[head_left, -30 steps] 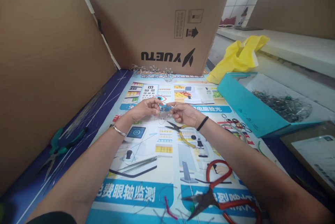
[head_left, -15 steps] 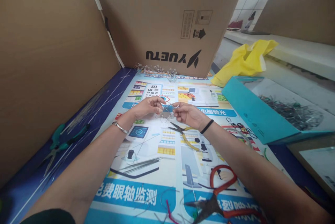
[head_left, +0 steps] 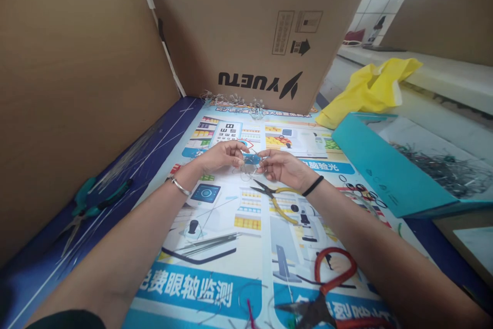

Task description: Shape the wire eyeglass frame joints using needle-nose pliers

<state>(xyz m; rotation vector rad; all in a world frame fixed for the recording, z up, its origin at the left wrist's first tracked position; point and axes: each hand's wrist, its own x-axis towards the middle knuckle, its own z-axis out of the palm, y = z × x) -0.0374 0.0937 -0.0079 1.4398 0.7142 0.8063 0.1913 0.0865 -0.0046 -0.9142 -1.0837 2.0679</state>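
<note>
Between my two hands is a small piece of bent thin wire (head_left: 251, 169) with loops in it; its exact shape is too fine to make out. My left hand (head_left: 223, 157) pinches its left side between thumb and fingers. The right side is pinched by my right hand (head_left: 283, 167). Both hands hover just above a printed poster sheet (head_left: 246, 236). Right below the right hand lie yellow-handled pliers (head_left: 275, 198), jaws pointing left. Several straight wire lengths (head_left: 210, 244) rest on the sheet nearer to me.
Red-handled cutters (head_left: 323, 298) lie at the front; teal-handled pliers (head_left: 87, 208) lie at left. A teal box (head_left: 370, 175) of wire pieces (head_left: 442, 167) and a yellow cloth (head_left: 370, 90) are at right. Cardboard panels (head_left: 246, 21) stand behind and left. Wire pieces (head_left: 234, 99) line the back.
The view has shifted slightly, so most things sit a little further right. Both hands keep their pinch on the wire piece, with only slight finger movement.
</note>
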